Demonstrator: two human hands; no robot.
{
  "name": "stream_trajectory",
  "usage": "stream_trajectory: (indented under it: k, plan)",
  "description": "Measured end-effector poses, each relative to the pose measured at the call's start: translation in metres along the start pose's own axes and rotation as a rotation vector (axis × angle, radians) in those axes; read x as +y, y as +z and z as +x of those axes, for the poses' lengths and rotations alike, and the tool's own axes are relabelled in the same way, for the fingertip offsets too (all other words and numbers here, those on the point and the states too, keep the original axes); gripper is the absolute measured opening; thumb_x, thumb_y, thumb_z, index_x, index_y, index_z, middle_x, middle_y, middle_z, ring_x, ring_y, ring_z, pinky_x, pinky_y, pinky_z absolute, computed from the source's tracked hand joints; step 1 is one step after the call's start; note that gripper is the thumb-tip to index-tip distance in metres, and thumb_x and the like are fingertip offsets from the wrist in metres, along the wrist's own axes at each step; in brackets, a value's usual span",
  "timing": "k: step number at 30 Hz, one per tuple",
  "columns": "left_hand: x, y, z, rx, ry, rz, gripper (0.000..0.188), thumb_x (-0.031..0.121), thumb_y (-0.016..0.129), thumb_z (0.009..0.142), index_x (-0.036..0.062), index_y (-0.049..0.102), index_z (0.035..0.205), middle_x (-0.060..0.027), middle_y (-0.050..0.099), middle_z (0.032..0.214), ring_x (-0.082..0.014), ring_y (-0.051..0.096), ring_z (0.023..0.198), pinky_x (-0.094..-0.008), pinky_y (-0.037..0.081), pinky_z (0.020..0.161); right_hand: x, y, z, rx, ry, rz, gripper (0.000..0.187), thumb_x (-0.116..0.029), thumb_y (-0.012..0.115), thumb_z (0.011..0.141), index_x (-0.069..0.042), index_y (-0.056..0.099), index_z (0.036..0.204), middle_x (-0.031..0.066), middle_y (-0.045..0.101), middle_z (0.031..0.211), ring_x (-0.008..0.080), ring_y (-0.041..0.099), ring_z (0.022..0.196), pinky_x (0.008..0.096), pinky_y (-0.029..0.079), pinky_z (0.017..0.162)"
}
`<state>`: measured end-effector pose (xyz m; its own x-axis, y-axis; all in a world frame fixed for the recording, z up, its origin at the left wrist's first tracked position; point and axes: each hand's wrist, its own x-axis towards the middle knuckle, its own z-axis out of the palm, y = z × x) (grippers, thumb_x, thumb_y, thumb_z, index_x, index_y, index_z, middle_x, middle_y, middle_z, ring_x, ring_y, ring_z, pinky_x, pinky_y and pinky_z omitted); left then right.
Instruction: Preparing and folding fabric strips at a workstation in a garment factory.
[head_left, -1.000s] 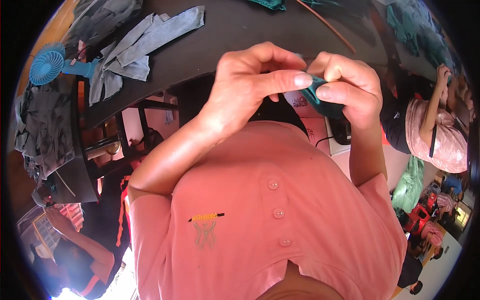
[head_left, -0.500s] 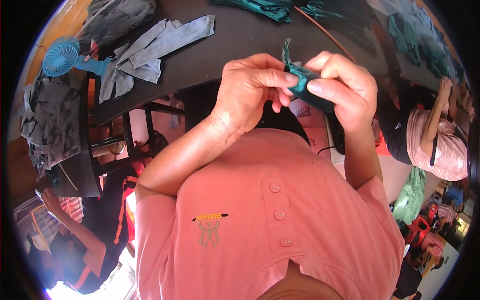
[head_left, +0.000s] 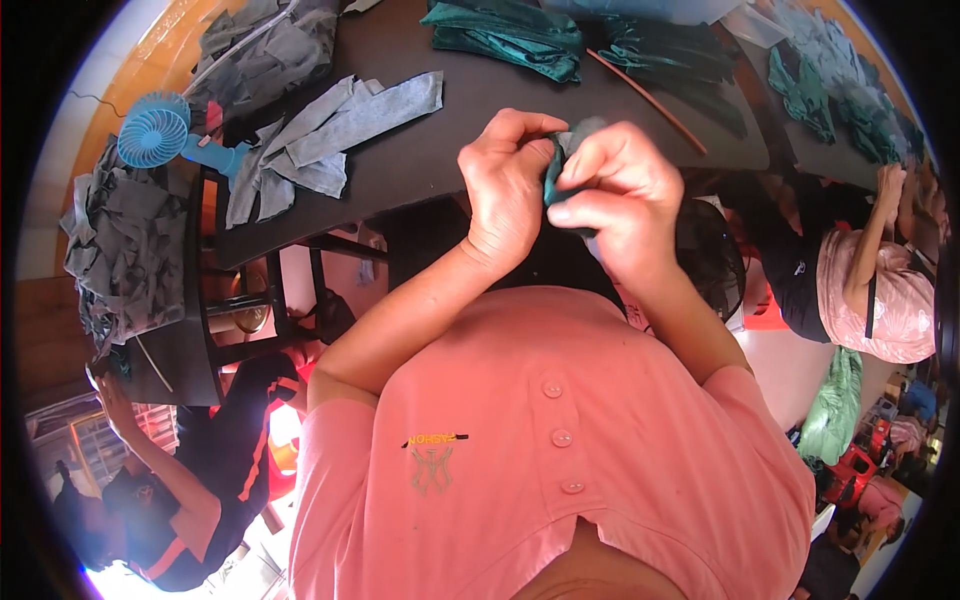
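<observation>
Between my hands, just in front of the table's near edge, is a small piece of dark green velvety fabric (head_left: 552,178), folded narrow. My left hand (head_left: 500,185) pinches its upper part between thumb and fingers. Close by on the right, my right hand (head_left: 625,190) has its thumb and fingers closed on the lower part, slightly smeared by motion. Most of the piece is hidden behind my fingers. Beyond my hands, on the dark table (head_left: 420,150), lies a folded stack of green velvety fabric (head_left: 505,42).
Grey fabric strips (head_left: 350,130) lie left of my hands, beside a blue handheld fan (head_left: 153,130). Grey cut pieces (head_left: 125,245) are heaped at the far left. A thin brown stick (head_left: 648,102) lies near more green fabric (head_left: 670,60). Other people sit at both sides.
My right hand has moved left and turned, closer to my left hand. The green fabric is now more bunched and covered. The view has shifted, showing more of the table's far side.
</observation>
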<state>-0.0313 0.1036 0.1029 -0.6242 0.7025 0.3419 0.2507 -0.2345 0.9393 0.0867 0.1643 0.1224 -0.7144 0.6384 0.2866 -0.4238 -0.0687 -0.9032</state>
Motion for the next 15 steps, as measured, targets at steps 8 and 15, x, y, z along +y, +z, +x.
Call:
stream_trajectory:
  k: [8, 15]
  plan:
    - [0.012, -0.003, 0.013, 0.012, -0.441, -0.834, 0.013, -0.005, 0.055, 0.086, -0.0047, 0.062, 0.096, -0.0121, 0.064, 0.082, -0.0201, 0.063, 0.073, -0.0320, 0.053, 0.067, 0.009, -0.010, 0.004, 0.101, -0.134, 0.057, 0.031, 0.021, 0.063, 0.066, -0.001, 0.056, 0.086, 0.0053, 0.063, 0.084, 0.0113, 0.061, 0.078, 0.0238, 0.050, 0.069]
    - [-0.023, -0.008, 0.014, 0.060, 0.573, 0.402, 0.022, -0.012, 0.060, 0.070, 0.0003, 0.062, 0.088, -0.0124, 0.055, 0.076, -0.0251, 0.055, 0.063, -0.0322, 0.047, 0.060, 0.006, -0.009, 0.006, 0.048, -0.101, -0.011, 0.029, 0.019, 0.066, 0.062, -0.003, 0.055, 0.078, 0.0046, 0.061, 0.078, 0.0093, 0.059, 0.072, 0.0216, 0.048, 0.064]
